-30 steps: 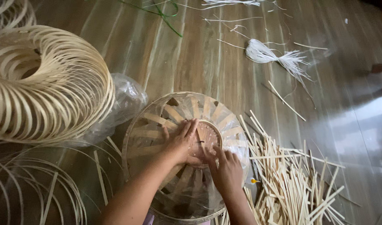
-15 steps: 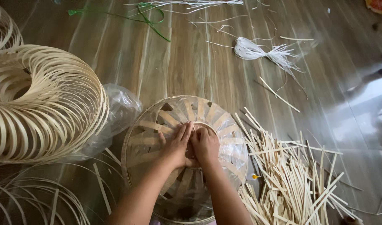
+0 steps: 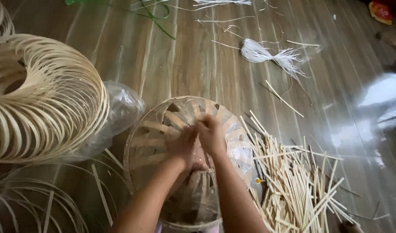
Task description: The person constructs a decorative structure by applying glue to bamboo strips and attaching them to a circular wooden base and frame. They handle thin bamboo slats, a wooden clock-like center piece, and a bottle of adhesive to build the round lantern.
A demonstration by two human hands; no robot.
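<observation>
I keep both hands closed at the basket [image 3: 163, 142] hub: left hand [image 3: 183, 144] pinning slats, right hand [image 3: 211, 134] at one o'clock pinching; grip contents I cannot tell.

Round woven frame [image 3: 155, 142] sits centre on the floor [image 3: 198, 64]. Stack of coiled hoops [image 3: 38, 99] to its left, plastic bag [image 3: 120, 112] between them. Pile of split sticks [image 3: 293, 181] to its right. Loose fibre bundle [image 3: 271, 54] lies beyond, well apart.
</observation>
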